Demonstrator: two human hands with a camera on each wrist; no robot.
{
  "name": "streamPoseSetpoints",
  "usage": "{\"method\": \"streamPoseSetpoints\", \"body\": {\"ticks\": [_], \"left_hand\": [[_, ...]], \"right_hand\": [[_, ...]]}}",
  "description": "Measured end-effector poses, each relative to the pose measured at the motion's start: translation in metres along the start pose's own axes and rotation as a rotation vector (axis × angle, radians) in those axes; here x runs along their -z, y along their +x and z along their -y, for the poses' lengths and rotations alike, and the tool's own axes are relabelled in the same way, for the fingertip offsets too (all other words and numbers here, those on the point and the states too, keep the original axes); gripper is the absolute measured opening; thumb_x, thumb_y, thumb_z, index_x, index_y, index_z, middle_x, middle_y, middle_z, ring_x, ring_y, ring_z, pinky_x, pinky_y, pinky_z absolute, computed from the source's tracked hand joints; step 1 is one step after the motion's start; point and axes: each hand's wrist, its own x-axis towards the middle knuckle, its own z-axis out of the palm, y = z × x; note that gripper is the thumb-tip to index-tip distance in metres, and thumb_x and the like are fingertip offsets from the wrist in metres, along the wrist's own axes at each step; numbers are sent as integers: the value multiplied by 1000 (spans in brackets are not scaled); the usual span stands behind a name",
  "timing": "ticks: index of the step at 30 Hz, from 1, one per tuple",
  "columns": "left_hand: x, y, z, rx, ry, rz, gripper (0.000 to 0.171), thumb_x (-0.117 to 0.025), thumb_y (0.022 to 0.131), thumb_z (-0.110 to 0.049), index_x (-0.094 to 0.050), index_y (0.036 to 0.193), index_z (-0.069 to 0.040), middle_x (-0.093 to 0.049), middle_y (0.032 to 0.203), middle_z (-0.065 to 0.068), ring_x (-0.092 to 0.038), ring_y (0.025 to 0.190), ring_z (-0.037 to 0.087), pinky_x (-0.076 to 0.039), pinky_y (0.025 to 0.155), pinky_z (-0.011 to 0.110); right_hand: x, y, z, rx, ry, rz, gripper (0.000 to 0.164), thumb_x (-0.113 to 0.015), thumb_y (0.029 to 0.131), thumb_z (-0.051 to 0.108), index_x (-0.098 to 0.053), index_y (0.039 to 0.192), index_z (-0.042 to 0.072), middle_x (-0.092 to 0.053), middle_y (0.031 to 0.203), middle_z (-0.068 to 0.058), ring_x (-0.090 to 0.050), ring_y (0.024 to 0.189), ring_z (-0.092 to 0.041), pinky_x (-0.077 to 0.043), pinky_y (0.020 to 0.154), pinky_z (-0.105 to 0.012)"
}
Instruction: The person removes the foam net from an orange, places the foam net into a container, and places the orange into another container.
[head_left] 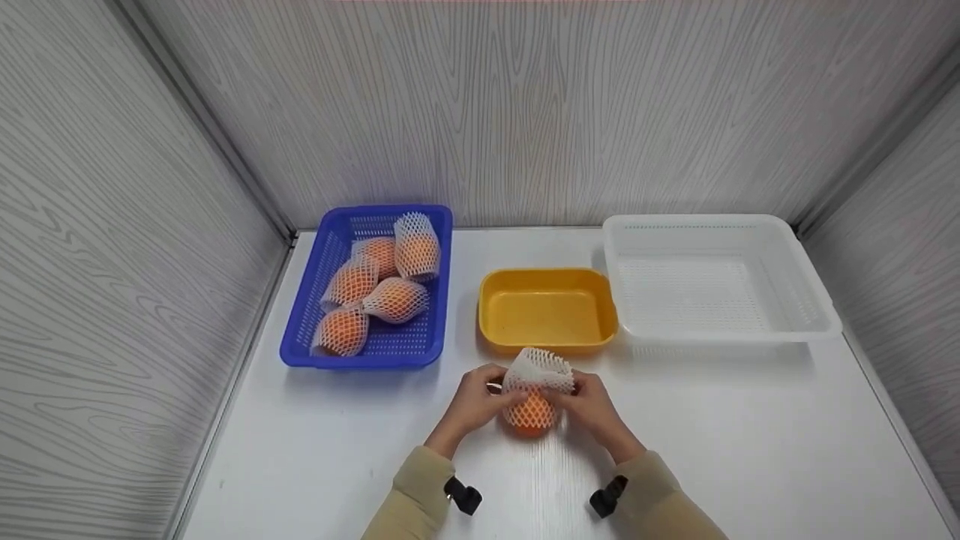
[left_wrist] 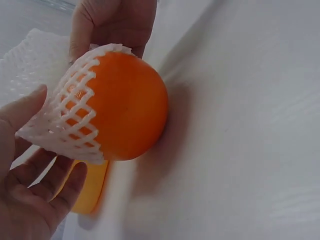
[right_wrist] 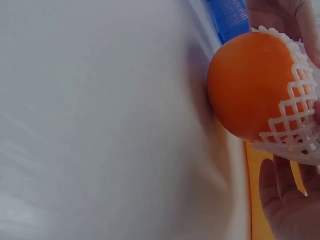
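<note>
Both hands hold an orange (left_wrist: 132, 107) partly covered by a white foam net sleeve (head_left: 538, 367), just in front of the yellow tray. My left hand (head_left: 474, 401) grips the net from the left, thumb on the near side and fingers behind. From the right, my right hand (head_left: 592, 409) pinches the net in the same manner. The orange's bare lower end sticks out of the net toward me, close over the white table, and both wrist views show it. The net's loose upper part is bunched and leans toward the tray.
At the left, a blue basket (head_left: 442, 300) holds several oranges in foam nets (head_left: 397, 300). A yellow tray (head_left: 547, 315) with nothing in it stands right beyond the hands. A white basket (head_left: 720, 335) is at the right, close beside the tray. Panel walls (head_left: 525, 112) enclose the table (head_left: 750, 450).
</note>
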Motion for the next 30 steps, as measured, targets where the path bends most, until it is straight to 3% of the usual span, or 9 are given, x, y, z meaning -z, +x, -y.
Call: {"method": "streamPoseSetpoints", "body": {"ticks": [3,6,12,18,20,23,26,30], "left_hand": [[3,-1,0,25,12,27,26,-78,85,-24,-71,103,-6,-67,97,-1,-61,90,15,-53,81,32],[2,0,-1,51,30,8,23,-77,86,-23,-72,101,-6,-67,91,-3,-59,84,13,-52,76,31],[1,2,-1,101,38,-54,21,-74,89,-21,-72,103,-6,-64,83,-4,-53,76,12,-47,68,27],[-1,4,0,99,19,-86,22,-73,90,-20,-71,107,-7,-65,85,-4,-53,76,12,-47,67,26],[-1,5,0,91,2,-97,23,-73,90,-21,-71,108,-7,-66,87,-3,-54,77,12,-48,68,26],[0,6,-2,64,-24,-134,27,-74,89,-21,-70,111,-5,-68,91,-2,-57,79,12,-51,71,26],[4,9,-6,22,-63,-182,30,-74,89,-20,-68,114,-3,-70,96,2,-62,81,14,-54,73,28],[11,17,-13,-26,-92,-235,34,-75,88,-17,-65,117,-1,-71,100,7,-66,84,16,-56,75,29]], "right_hand": [[-1,3,-2,1,-25,-29,27,-74,88,9,-71,113,-1,-71,108,-9,-62,95,-17,-50,84,-28],[-3,7,-15,-19,-24,-44,35,-75,87,13,-68,119,0,-69,111,-8,-59,96,-18,-50,83,-29],[-5,8,-37,-107,-25,73,84,-84,79,25,-37,149,14,-53,129,-8,-52,111,-26,-44,98,-43],[-9,4,-39,-147,-52,114,108,-89,71,33,-23,155,15,-38,148,-9,-40,130,-28,-26,113,-52],[-10,4,-39,-158,-65,105,110,-90,70,35,-23,155,15,-37,150,-8,-39,132,-28,-24,113,-53],[-10,4,-37,-179,-93,99,108,-90,69,37,-26,153,14,-44,142,-10,-45,124,-29,-31,110,-53],[-9,3,-36,-200,-130,102,102,-89,69,38,-31,150,15,-49,130,-10,-49,114,-29,-39,104,-51],[-6,2,-36,-174,-156,119,91,-89,71,36,-39,144,17,-51,130,-10,-51,113,-29,-43,100,-50]]}}
